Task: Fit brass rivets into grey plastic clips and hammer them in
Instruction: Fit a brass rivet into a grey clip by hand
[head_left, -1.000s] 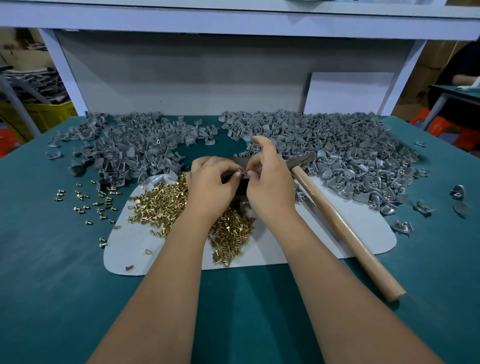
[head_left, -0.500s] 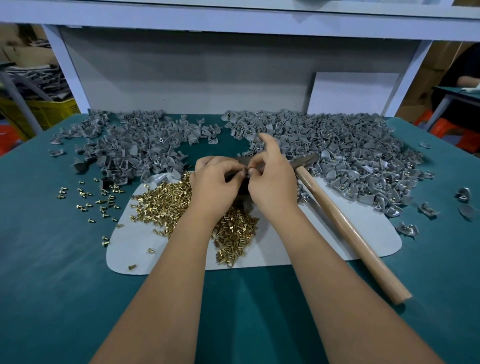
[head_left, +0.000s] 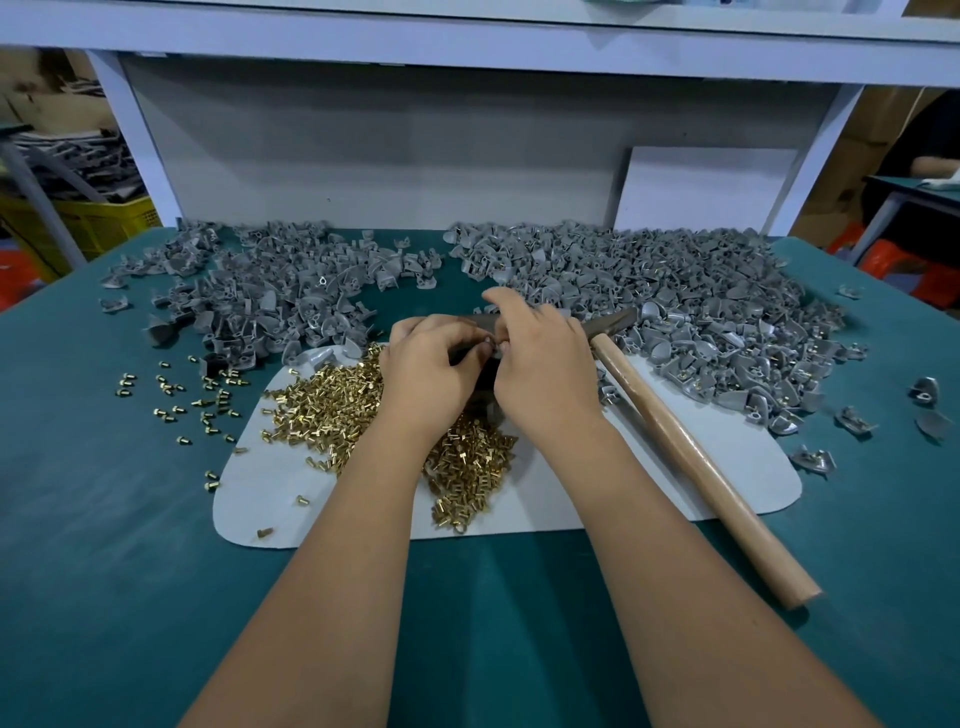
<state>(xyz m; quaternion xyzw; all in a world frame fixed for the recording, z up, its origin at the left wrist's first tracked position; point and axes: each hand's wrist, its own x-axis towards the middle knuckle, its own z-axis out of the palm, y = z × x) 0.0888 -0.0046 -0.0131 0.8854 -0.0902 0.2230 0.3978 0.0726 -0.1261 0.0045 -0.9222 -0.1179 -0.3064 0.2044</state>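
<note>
1. Left hand (head_left: 426, 374) and right hand (head_left: 545, 364) meet fingertip to fingertip above the far edge of the white mat (head_left: 571, 499), over the brass rivets (head_left: 332, 410).
2. A small grey clip (head_left: 491, 347) sits between the two sets of fingertips; both hands are curled and pinch it. Too small to tell whether a rivet is in it.
3. Right index finger is raised, pointing far-left.
4. Hammer (head_left: 691, 457) lies just right of the right hand, head partly hidden behind it, wooden handle running near-right; neither hand holds it.
5. Grey clip piles: far left (head_left: 260, 301) and far right (head_left: 701, 312) on the green table (head_left: 104, 519).
</note>
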